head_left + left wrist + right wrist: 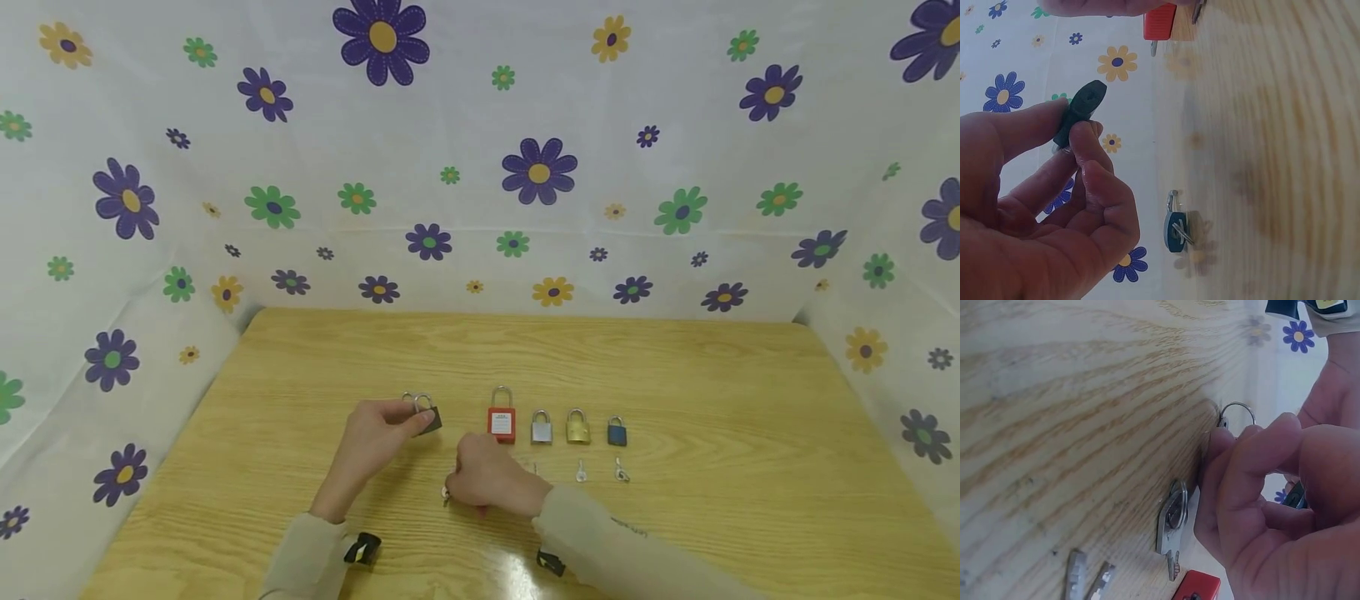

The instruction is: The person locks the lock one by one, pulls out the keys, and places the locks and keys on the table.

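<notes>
My left hand (378, 437) pinches a small dark green padlock (1082, 112) between thumb and fingers, its keyhole end facing the left wrist camera. In the left wrist view a second green padlock (1176, 232) sits on the table below that hand, with a key and ring at its keyhole end. Low over the table, my right hand (491, 475) has its fingers curled at a small key (446, 495). The ring (1239, 412) of that key sticks up past the fingertips in the right wrist view. Most of the key is hidden by the fingers.
To the right stand a red padlock (502, 425), a silver padlock (542, 429), a brass padlock (577, 428) and a blue padlock (617, 432). Keys (581, 472) lie in front of them, one ringed key (1171, 525) near the right hand. A flowered cloth (465, 133) encloses the wooden table (712, 375).
</notes>
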`<act>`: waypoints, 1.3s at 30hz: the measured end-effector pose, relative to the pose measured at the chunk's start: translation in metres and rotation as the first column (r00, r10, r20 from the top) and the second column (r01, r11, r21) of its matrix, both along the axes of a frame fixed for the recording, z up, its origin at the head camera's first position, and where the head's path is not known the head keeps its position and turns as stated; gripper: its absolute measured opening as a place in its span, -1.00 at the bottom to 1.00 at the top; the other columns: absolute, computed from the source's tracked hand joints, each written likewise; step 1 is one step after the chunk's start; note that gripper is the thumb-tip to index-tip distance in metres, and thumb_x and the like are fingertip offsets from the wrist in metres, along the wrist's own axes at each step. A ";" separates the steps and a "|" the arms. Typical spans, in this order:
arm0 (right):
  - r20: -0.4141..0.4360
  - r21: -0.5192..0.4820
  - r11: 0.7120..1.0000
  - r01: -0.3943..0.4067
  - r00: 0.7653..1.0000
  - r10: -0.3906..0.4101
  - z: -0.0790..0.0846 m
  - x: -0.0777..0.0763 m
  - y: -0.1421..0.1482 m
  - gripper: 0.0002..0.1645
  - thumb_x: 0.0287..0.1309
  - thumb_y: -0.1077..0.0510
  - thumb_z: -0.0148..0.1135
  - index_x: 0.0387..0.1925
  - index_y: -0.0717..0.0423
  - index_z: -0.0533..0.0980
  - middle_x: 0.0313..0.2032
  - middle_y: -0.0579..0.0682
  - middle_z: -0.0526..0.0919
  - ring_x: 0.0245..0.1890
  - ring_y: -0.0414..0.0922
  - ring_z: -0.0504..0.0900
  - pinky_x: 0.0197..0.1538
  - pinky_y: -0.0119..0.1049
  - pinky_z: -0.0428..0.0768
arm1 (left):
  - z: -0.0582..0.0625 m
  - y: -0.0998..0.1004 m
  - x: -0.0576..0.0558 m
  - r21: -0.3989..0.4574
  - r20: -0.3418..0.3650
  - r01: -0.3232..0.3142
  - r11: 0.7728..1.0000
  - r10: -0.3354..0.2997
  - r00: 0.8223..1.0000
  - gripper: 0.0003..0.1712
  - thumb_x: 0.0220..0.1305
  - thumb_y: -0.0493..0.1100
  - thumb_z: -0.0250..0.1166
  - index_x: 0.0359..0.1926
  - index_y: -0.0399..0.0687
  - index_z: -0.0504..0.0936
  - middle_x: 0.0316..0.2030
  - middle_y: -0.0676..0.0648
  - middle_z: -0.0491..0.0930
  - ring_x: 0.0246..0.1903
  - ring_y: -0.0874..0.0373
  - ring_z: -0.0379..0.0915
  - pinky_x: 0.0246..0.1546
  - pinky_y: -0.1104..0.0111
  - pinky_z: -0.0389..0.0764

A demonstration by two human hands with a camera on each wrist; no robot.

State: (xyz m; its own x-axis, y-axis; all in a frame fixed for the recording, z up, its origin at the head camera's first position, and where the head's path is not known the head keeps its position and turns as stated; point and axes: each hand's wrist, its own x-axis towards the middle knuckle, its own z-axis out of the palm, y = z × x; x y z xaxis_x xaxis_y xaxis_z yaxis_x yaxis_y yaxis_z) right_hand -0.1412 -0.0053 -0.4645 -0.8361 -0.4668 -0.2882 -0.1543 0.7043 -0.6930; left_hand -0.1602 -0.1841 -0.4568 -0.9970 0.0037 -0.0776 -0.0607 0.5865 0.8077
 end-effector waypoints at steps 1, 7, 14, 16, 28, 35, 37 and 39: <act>-0.008 0.000 1.000 -0.003 1.000 0.003 0.000 0.000 0.000 -0.44 -0.04 0.38 0.16 -1.02 0.01 0.30 -1.04 -0.17 0.29 -1.03 -0.28 0.30 -0.93 -0.54 0.15 | 0.000 0.000 0.000 -0.004 -0.002 0.001 1.000 -0.001 1.000 -0.72 0.19 0.00 0.38 -0.25 -0.10 0.81 -0.14 -0.14 0.75 -0.09 0.02 0.54 -0.14 0.08 0.53; -0.048 -0.004 1.000 -0.025 0.999 0.025 -0.001 -0.002 0.002 -0.38 0.04 0.36 0.20 -1.01 -0.02 0.27 -1.03 -0.19 0.26 -1.03 -0.30 0.31 -0.92 -0.57 0.13 | 0.000 0.002 0.001 -0.015 -0.008 -0.005 1.000 0.005 1.000 -0.71 0.19 -0.01 0.38 -0.23 -0.13 0.80 -0.13 -0.17 0.74 -0.08 0.00 0.55 -0.12 0.05 0.53; -0.088 0.033 0.998 -0.050 0.995 0.053 -0.001 -0.004 0.002 -0.50 0.10 0.31 0.27 -0.93 0.11 0.50 -1.00 -0.18 0.30 -1.01 -0.35 0.23 -0.89 -0.59 0.12 | -0.002 0.002 0.001 -0.024 0.007 -0.014 1.000 0.015 1.000 -0.68 0.18 0.02 0.38 -0.22 -0.12 0.80 -0.11 -0.17 0.74 -0.07 0.00 0.55 -0.11 0.02 0.55; -0.092 0.037 0.998 -0.046 0.995 0.049 -0.001 -0.004 0.002 -0.52 0.11 0.30 0.27 -0.90 0.13 0.52 -0.98 -0.19 0.32 -1.00 -0.35 0.25 -0.89 -0.58 0.15 | -0.002 0.002 0.000 -0.023 0.007 -0.017 1.000 0.017 1.000 -0.67 0.18 0.03 0.38 -0.21 -0.12 0.80 -0.09 -0.17 0.73 -0.05 -0.01 0.54 -0.10 0.01 0.55; -0.132 -0.117 0.992 0.053 0.989 -0.068 0.032 -0.005 0.061 -0.67 0.21 0.19 0.26 -0.64 0.25 0.63 -0.84 -0.08 0.52 -0.91 -0.26 0.43 -0.81 -0.52 0.32 | -0.001 0.007 -0.001 -0.025 0.010 0.005 1.000 -0.005 1.000 -0.63 0.19 0.01 0.38 -0.15 -0.20 0.77 -0.14 -0.22 0.74 -0.11 -0.05 0.57 -0.10 -0.02 0.59; -0.074 -0.107 0.964 0.242 0.965 -0.251 0.056 -0.002 0.121 -0.74 0.20 0.14 0.26 -0.59 0.10 0.60 -0.74 -0.04 0.56 -0.87 -0.15 0.49 -0.82 -0.46 0.39 | -0.009 0.020 -0.008 -0.124 -0.076 0.086 0.989 -0.096 0.993 -0.79 0.15 -0.10 0.41 -0.30 -0.15 0.80 -0.32 -0.14 0.76 -0.29 0.04 0.59 -0.21 0.05 0.62; -0.066 -0.109 0.956 0.273 0.958 -0.281 0.057 0.000 0.136 -0.74 0.21 0.15 0.26 -0.58 0.13 0.60 -0.75 -0.03 0.56 -0.88 -0.17 0.44 -0.81 -0.45 0.39 | -0.010 0.025 -0.009 -0.138 -0.055 0.092 0.986 -0.100 0.993 -0.79 0.14 -0.10 0.42 -0.30 -0.15 0.80 -0.32 -0.12 0.76 -0.29 0.05 0.57 -0.21 0.07 0.61; -0.068 -0.101 0.952 0.290 0.952 -0.297 0.057 0.001 0.148 -0.75 0.22 0.15 0.25 -0.55 0.16 0.61 -0.73 -0.03 0.57 -0.87 -0.21 0.41 -0.79 -0.43 0.39 | -0.010 0.029 -0.010 -0.156 -0.028 0.094 0.983 -0.100 0.995 -0.79 0.13 -0.09 0.42 -0.30 -0.14 0.80 -0.31 -0.10 0.75 -0.28 0.06 0.55 -0.23 0.09 0.61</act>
